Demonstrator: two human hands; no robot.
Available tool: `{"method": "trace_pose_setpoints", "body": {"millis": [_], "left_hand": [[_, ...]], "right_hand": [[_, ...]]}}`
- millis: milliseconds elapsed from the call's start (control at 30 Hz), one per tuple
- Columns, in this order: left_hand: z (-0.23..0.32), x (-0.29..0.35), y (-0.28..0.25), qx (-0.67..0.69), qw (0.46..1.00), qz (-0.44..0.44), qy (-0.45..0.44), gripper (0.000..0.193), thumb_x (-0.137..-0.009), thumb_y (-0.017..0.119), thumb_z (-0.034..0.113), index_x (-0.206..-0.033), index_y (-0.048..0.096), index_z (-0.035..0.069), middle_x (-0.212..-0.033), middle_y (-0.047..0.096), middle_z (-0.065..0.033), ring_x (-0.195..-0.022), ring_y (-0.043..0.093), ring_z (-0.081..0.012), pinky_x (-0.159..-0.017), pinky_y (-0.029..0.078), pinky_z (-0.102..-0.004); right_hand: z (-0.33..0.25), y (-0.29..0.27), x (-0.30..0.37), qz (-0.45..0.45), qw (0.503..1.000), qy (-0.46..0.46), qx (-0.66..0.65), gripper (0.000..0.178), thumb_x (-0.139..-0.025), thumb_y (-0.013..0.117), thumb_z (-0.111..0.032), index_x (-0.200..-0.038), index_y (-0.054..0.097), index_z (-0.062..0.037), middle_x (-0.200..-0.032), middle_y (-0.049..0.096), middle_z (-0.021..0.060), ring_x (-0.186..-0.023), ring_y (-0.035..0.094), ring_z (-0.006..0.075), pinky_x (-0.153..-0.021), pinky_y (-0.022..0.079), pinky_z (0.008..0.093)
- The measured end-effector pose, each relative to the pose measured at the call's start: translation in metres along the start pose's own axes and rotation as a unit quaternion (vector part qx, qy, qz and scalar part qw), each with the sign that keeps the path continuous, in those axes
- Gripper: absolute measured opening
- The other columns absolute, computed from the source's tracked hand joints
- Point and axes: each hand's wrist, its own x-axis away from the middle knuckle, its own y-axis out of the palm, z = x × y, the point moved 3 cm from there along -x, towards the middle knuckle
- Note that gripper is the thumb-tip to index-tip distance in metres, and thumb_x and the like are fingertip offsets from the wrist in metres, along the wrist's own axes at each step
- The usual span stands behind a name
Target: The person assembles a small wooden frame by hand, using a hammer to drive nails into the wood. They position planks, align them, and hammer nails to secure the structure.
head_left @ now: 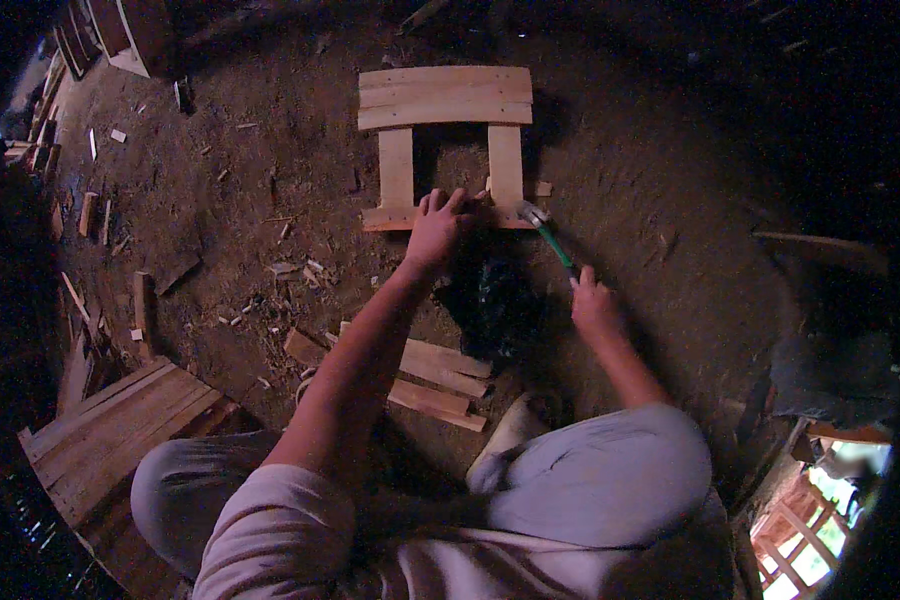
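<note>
A pale wooden frame [506, 165] lies on the ground in front of me. Broad boards [445, 97] cross its far end, two uprights run toward me, and a narrow slat [388, 218] crosses the near end. My left hand [438, 235] grips the middle of that near slat, its fingers bent over the wood and partly hidden. In my right hand [597, 303] is a hammer [555, 243] with a green handle, the fingers wrapped round its lower end. The hammer's metal head is at the frame's near right corner; whether it touches the wood I cannot tell.
Loose wooden slats [435, 400] lie between my left arm and my foot. A plank panel [120, 430] rests by my left knee. Offcuts and wood chips [310, 272] litter the dirt floor. A wooden crate [130, 35] stands at far left, and dark cloth [835, 375] hangs at right.
</note>
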Motion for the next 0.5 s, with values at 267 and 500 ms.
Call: {"method": "trace_pose_setpoints", "body": {"millis": [267,500], "left_hand": [[-0.013,0.017,-0.016,-0.102,0.988,-0.003,0.114,0.046,-0.083,0.057,0.020,-0.129,0.057,0.013,-0.134,0.045,-0.0117,-0.119,0.045,-0.0374,-0.105,0.035,-0.0498],[-0.001,0.117,-0.103,-0.043,0.916,-0.251,0.310,0.042,-0.083,0.056,0.017,-0.123,0.057,0.006,-0.133,0.049,-0.0145,-0.121,0.048,-0.0327,-0.105,0.039,-0.0455]], "right_hand": [[0.033,0.013,0.037,0.111,0.975,0.047,-0.188,0.034,-0.098,0.052,-0.030,-0.121,0.050,-0.0045,-0.091,0.065,0.0257,-0.086,0.062,0.0456,-0.070,0.048,0.0525],[0.062,0.014,0.062,0.151,0.985,0.058,-0.064,0.033,-0.093,0.059,-0.020,-0.120,0.052,-0.0029,-0.116,0.056,0.0213,-0.102,0.058,0.0425,-0.079,0.049,0.0476]]}}
